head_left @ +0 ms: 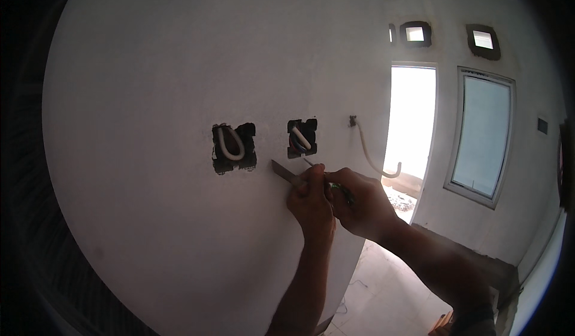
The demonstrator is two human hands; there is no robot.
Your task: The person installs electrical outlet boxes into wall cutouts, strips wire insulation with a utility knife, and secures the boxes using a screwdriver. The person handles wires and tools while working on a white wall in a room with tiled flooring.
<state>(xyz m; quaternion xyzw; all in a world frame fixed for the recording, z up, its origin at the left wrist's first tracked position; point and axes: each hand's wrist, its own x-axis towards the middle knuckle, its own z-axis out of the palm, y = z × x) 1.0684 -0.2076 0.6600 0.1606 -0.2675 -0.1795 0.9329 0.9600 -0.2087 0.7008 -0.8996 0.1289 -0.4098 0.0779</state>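
My left hand point(311, 207) is closed around a flat metal scraper blade point(284, 171), which sticks out to the upper left, close to the wall. My right hand point(366, 204) is closed beside it, with the thumbs and fingers of both hands meeting. From between them a thin screwdriver shaft point(308, 162) points up at the lower edge of the right wall box point(302, 147); a bit of green shows within the right hand's grip. Inside that dark square opening lies a short white cable point(301, 137). The fingers partly hide both tools.
Left of my hands, a larger wall opening point(248, 133) holds a looped white cable point(232, 150). Past the wall's right edge, another white cable point(366, 150) hangs from a small hole. Beyond are a bright doorway point(413, 120) and a framed window point(481, 135).
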